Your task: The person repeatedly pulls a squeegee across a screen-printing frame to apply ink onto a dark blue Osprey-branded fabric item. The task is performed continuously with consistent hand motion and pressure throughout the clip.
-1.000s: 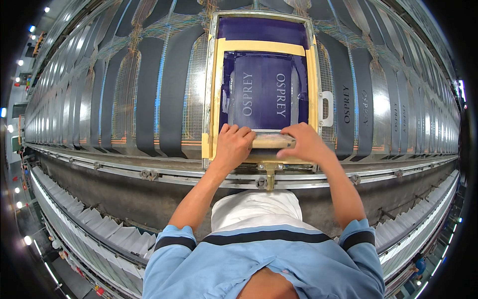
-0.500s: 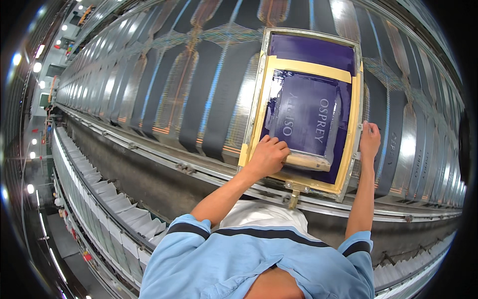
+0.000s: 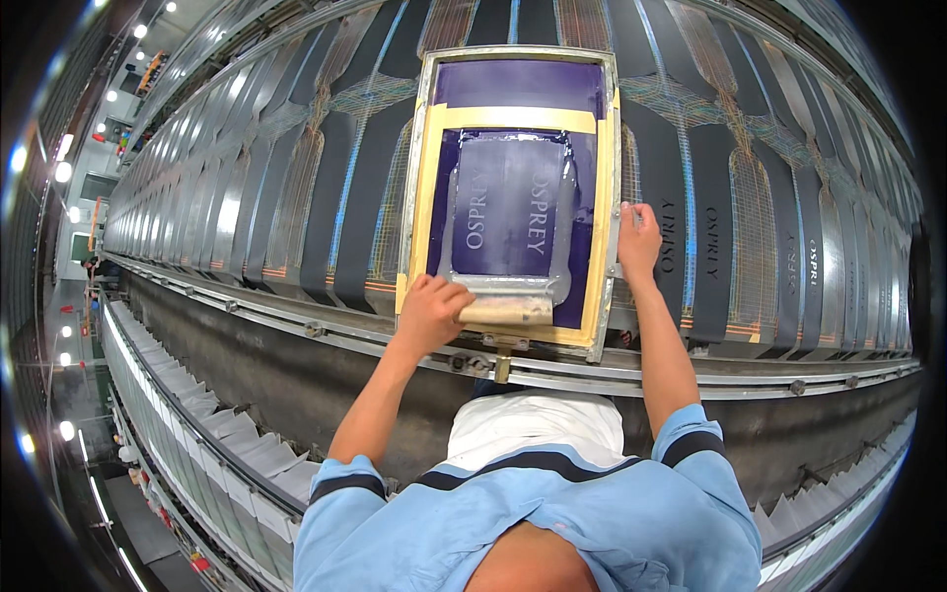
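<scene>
A screen-printing frame lies over the dark panels, its mesh purple and bordered with yellow tape. Two columns of pale lettering show through the mesh, edged by a wet, clear film. Across the near end of the mesh rests a squeegee with a worn, wood-coloured handle. My left hand is closed around the squeegee's left end, by the frame's near left corner. At the frame's right side, my right hand has its fingers curled on the metal edge. The fingertips there are partly hidden.
A long printing table with dark, shaped fabric panels runs left and right. Lettered panels lie right of the frame. A metal rail follows the near edge, with a brass-coloured fitting at the frame's front. White sheets hang below, at left.
The screen frame now sits further left in view and straighter. Lettered panels show just right of it. My left hand still grips the squeegee; my right hand remains at the frame's right edge.
</scene>
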Tool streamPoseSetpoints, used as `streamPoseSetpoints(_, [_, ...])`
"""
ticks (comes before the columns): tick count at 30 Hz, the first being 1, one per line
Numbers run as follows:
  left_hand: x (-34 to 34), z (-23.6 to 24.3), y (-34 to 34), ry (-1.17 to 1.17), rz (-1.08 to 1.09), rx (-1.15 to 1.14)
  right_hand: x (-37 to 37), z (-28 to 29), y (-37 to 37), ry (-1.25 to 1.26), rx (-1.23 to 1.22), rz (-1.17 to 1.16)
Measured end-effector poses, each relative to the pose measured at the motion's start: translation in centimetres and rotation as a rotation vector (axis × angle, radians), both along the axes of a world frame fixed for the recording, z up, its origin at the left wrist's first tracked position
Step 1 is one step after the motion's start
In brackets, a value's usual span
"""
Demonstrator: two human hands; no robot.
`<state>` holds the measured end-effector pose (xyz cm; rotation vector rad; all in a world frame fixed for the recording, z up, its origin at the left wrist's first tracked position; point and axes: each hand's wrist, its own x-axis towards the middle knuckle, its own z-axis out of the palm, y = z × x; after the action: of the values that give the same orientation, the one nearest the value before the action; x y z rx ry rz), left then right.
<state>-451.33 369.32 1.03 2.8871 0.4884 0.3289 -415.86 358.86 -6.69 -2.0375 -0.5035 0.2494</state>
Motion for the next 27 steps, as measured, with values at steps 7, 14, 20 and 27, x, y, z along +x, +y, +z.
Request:
streamPoseSetpoints(7, [-4.3,-3.9,-1.1,-0.047,-0.055,0.010,-0.3,-1.5,1.3,-0.037,-0.128,-0.035])
streamPoseSetpoints(14, [3.1,-5.7,9.1,-0.137,-0.071,0.045,0.8,1.1,2.9,-0.012,-0.506,0.091])
streamPoseSetpoints(20, [13.3,-4.5,20.3,-0.066,-0.123,0.018,3.0,6.2,8.6,0.056,-0.100,0.586])
streamPoseSetpoints(27, [18.0,-2.6,25.3,-0.019,-0.078,-0.105,2.9,8.9,19.3,-0.343,-0.490,1.010])
